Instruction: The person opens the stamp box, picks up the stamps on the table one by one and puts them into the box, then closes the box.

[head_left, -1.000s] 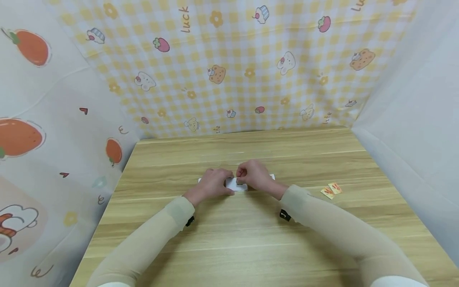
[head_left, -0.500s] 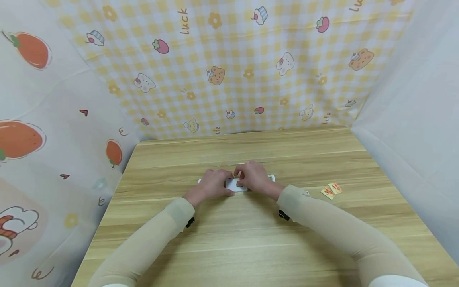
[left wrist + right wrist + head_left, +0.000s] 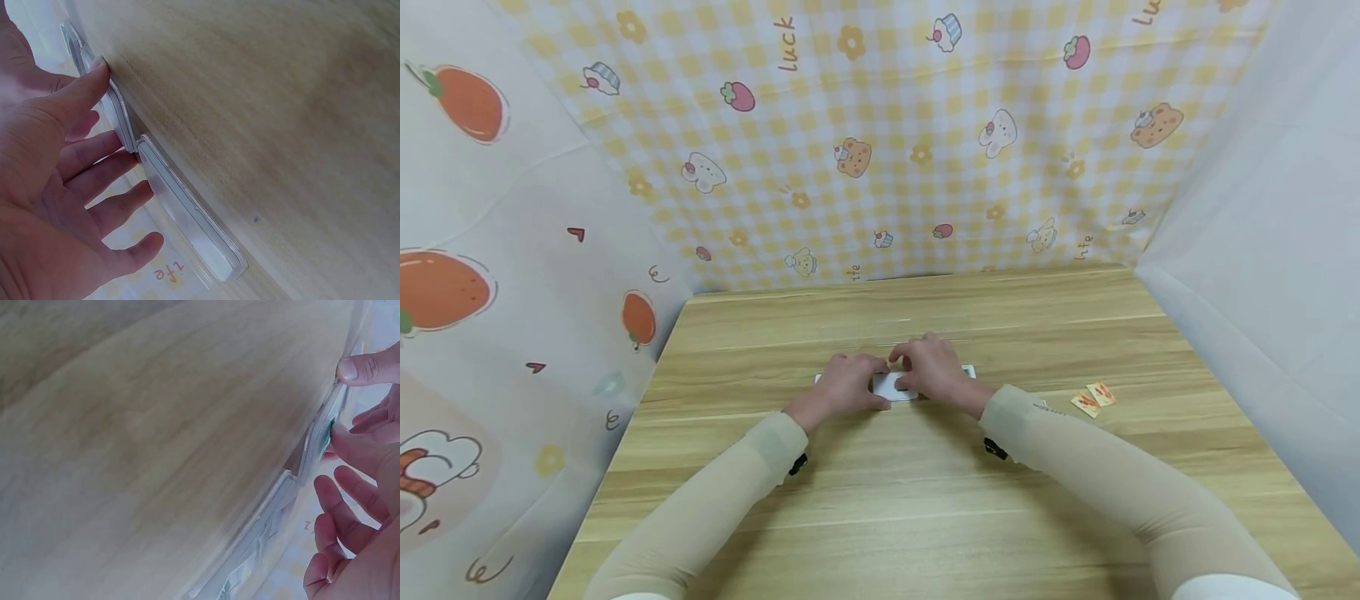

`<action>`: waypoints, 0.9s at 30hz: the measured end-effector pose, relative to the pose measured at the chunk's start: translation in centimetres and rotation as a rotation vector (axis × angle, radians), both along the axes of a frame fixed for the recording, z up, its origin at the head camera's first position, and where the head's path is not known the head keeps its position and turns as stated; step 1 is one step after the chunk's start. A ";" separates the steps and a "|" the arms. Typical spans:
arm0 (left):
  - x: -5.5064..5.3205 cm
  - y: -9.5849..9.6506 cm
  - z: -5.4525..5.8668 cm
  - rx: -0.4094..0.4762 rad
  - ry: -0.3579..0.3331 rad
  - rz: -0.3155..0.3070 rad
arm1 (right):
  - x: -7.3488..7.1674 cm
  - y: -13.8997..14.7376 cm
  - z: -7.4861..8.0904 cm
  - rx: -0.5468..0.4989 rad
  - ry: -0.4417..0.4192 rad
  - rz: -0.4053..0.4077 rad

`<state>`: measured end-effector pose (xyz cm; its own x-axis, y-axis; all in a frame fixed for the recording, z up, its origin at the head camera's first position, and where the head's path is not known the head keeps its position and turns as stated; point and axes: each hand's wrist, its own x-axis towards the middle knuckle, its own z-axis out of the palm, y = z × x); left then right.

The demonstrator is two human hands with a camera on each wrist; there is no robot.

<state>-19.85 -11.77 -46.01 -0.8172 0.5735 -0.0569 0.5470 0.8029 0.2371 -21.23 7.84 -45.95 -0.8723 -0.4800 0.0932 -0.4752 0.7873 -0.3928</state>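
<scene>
My left hand [image 3: 850, 383] holds a flat white panel [image 3: 886, 387] with rounded corners, thumb at its near edge and fingers at its far edge. My right hand [image 3: 934, 368] is over the panel's right part. In the right wrist view its thumb [image 3: 353, 444] presses beside a small green patch [image 3: 331, 428] on the panel, while the other fingers stand apart from it, loosely bent. From above the patch looks dark and is partly hidden by the thumb. Similar panels adjoin on either side: one on the left [image 3: 190, 212], another on the right [image 3: 970, 371].
Two small yellow-orange cards [image 3: 1093, 398] lie to the right on the wooden table [image 3: 887, 517]. A faint clear strip [image 3: 898, 332] lies behind the hands. Patterned cloth [image 3: 880, 192] hangs at the back.
My right thumb and index finger have parted slightly, the index fingertip shifting left, while the thumb has moved onto the dark patch. My left hand keeps its hold.
</scene>
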 end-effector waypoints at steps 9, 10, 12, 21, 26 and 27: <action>0.0 0.1 0.0 0.008 -0.005 0.000 | -0.1 0.4 1.9 -0.024 0.024 0.024; 0.0 0.1 0.1 0.004 -0.006 0.002 | -0.1 0.5 2.1 -0.025 0.019 0.029; 0.0 0.1 0.1 -0.004 -0.008 0.007 | 0.0 0.6 2.4 -0.015 0.018 0.039; 0.1 0.0 0.3 -0.006 -0.016 0.014 | 0.9 1.2 4.0 0.030 0.025 0.073; 0.1 0.0 0.2 -0.003 -0.018 0.014 | 1.6 2.1 4.6 0.033 0.076 0.090; 0.1 0.0 0.1 0.001 -0.018 0.013 | 1.8 2.3 4.7 0.035 0.092 0.092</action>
<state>-19.78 -11.75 -45.87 -0.8231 0.5633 -0.0716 0.5324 0.8094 0.2478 -19.48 10.13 -41.22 -0.8131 -0.5617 0.1526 -0.5786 0.7515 -0.3169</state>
